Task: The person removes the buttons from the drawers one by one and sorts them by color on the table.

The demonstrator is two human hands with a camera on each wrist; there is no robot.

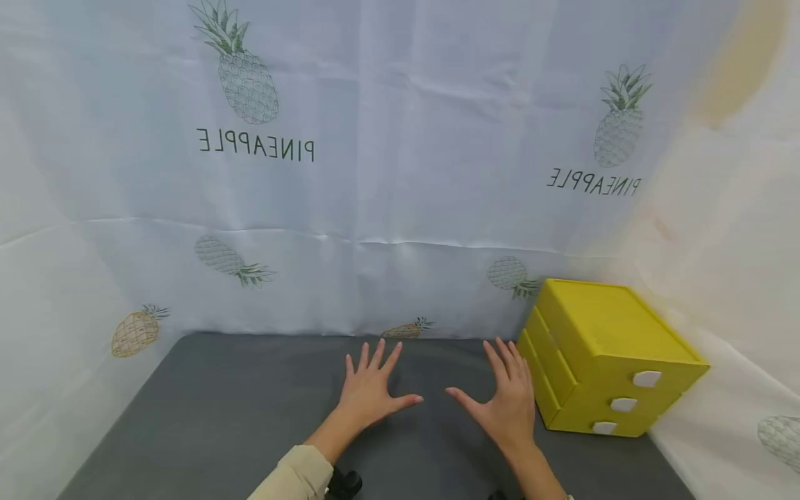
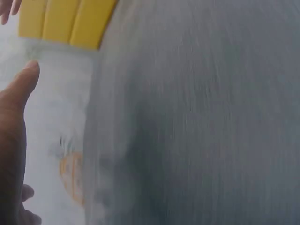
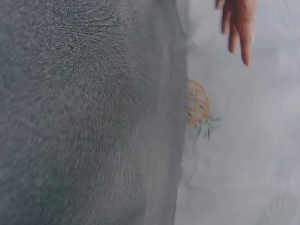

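The left hand (image 1: 367, 394) and right hand (image 1: 511, 408) (both empty) had spread fingers; the right seemingly needed care beside the yellow three-drawer cabinet (image 1: 619, 323).

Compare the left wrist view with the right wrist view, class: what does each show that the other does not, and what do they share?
Only the left wrist view: the yellow drawer unit, cut off by the top edge, and part of the right hand in the top left corner.

Only the right wrist view: a faint, rounded grey print at the lower right.

Both: the grey table, the white cloth with an orange pineapple print, and part of the left hand.
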